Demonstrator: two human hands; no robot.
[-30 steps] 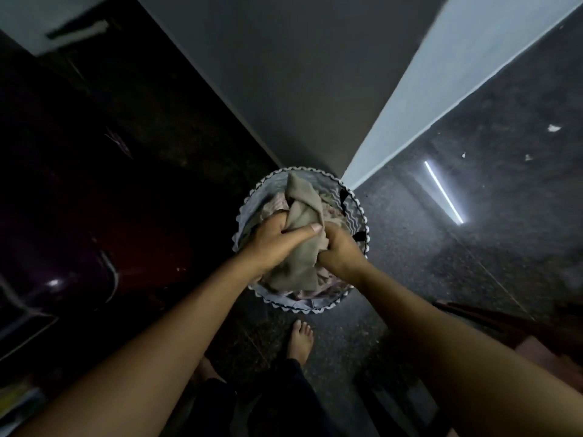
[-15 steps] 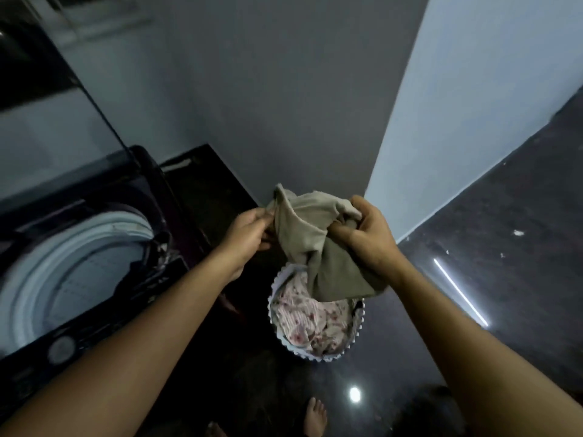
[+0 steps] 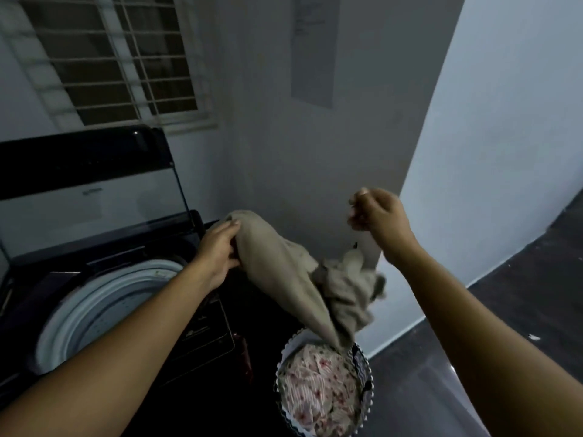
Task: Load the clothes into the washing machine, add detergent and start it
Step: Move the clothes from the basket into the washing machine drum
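A beige garment (image 3: 284, 272) hangs stretched between my two hands above the laundry basket (image 3: 368, 378). My left hand (image 3: 217, 250) grips its upper end beside the washing machine. My right hand (image 3: 377, 214) is raised higher at the right, fingers curled round a thin part of the garment that trails down to the bunched cloth below. The top-loading washing machine (image 3: 202, 329) stands at the left with its lid (image 3: 94, 197) up and its white drum (image 3: 104, 307) exposed. A floral cloth (image 3: 318, 386) lies in the basket.
The basket stands on the dark floor (image 3: 520, 279) right beside the machine's front corner. Grey walls (image 3: 315, 152) close the corner behind, and a barred window (image 3: 120, 58) sits above the machine.
The garment has come up out of the basket and been drawn out. My left hand moved left toward the machine, my right hand rose to the right. The view tilted upward.
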